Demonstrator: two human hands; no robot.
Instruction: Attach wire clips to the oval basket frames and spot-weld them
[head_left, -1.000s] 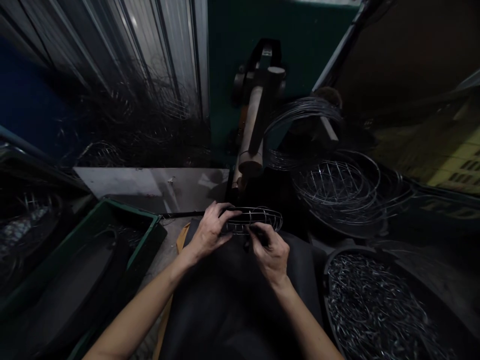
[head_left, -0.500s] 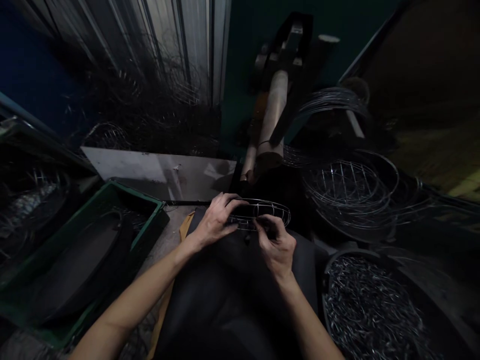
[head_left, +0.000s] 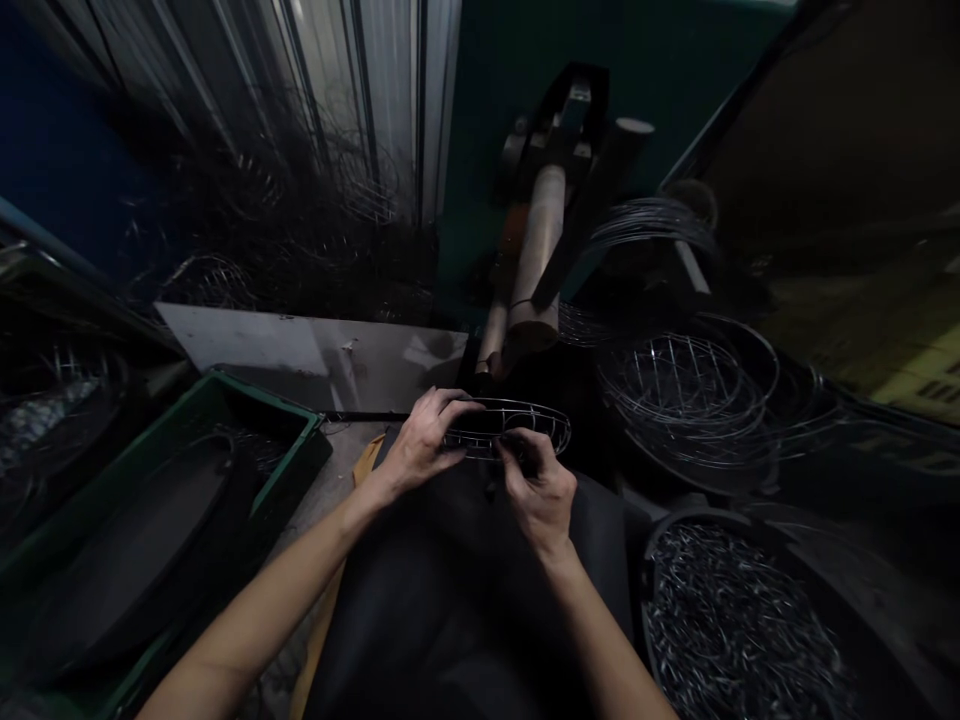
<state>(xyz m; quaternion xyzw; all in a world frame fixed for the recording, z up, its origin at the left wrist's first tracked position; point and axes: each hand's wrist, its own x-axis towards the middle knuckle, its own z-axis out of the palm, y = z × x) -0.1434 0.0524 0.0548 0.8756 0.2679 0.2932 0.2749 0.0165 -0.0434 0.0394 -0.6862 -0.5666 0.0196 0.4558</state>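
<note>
A round, shallow wire frame point(head_left: 551, 412), like a small wire basket, is held tilted above a dark covered surface point(head_left: 465, 590) in front of me. My left hand point(head_left: 426, 440) grips its left side, fingers over the far rim and thumb below. At the near rim, my right hand point(head_left: 538, 490) is closed in a pinch, with thumb and fingertips together. Whether a small piece is between those fingertips is too dark to make out. To the right stands a dark tub point(head_left: 651, 545) filled with short bent wire pieces point(head_left: 739, 610).
Wire hoops and grids point(head_left: 682, 385) are stacked at the right, below a wire coil point(head_left: 652, 222). A machine with a metal cylinder point(head_left: 541, 235) stands ahead. A green crate point(head_left: 300, 440) is at the left, and a pale board point(head_left: 300, 345) fronts tangled wire.
My view has shifted slightly, so the surroundings sit a little lower and further left. Both hands keep their hold at the wire frame, with little visible movement of their own.
</note>
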